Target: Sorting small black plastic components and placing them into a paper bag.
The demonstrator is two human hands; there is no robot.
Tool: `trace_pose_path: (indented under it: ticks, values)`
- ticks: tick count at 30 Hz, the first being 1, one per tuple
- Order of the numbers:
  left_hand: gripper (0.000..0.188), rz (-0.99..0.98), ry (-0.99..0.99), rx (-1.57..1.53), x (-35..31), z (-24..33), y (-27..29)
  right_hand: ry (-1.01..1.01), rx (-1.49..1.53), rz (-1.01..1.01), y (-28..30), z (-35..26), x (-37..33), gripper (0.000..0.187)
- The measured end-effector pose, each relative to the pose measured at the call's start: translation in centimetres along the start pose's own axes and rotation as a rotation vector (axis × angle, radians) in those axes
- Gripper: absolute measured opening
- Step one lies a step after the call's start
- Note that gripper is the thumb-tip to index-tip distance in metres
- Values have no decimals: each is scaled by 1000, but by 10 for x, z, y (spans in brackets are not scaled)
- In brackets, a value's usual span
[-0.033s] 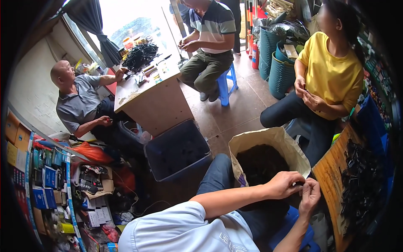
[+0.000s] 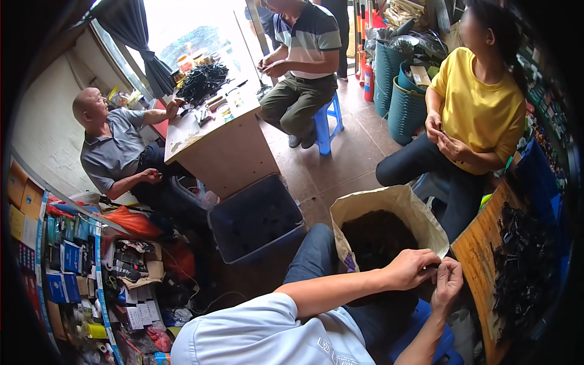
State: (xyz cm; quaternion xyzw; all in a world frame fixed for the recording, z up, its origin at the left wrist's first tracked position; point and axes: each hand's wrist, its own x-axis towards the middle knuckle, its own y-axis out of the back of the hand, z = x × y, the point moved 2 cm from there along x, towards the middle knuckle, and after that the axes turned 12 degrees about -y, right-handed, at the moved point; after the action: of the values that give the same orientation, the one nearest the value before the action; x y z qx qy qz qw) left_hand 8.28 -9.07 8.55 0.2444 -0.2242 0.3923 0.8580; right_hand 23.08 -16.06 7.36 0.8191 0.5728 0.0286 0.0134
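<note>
My left hand [image 2: 412, 269] and my right hand [image 2: 448, 283] meet above the near right rim of an open sack [image 2: 363, 204]. The fingers of both are closed in a pinch around a small dark piece [image 2: 432, 266], mostly covered by the fingertips, so its kind cannot be made out. Inside the sack lies a heap of dark brown-black small pieces [image 2: 380, 234]. Right of my hands, a wooden board [image 2: 474, 246] carries a pile of small black parts [image 2: 520, 274].
A dark plastic bin [image 2: 255, 219] stands on the floor left of my knee. Beyond it, a table [image 2: 198, 137] bears a heap of black parts [image 2: 204, 82]. Three seated people handle small things around me. Crowded shelves [image 2: 73, 261] line the left; teal baskets [image 2: 409, 115] stand at the back.
</note>
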Motion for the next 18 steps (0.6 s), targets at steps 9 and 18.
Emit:
trace_pose_path:
  ticks: [9, 18]
  values:
    - [15, 126, 100, -101, -6, -8, 3, -89, 227, -64, -19, 2, 2, 10]
    - [14, 198, 294, -236, -13, -18, -2, -35, 173, -46, -21, 12, 3, 9]
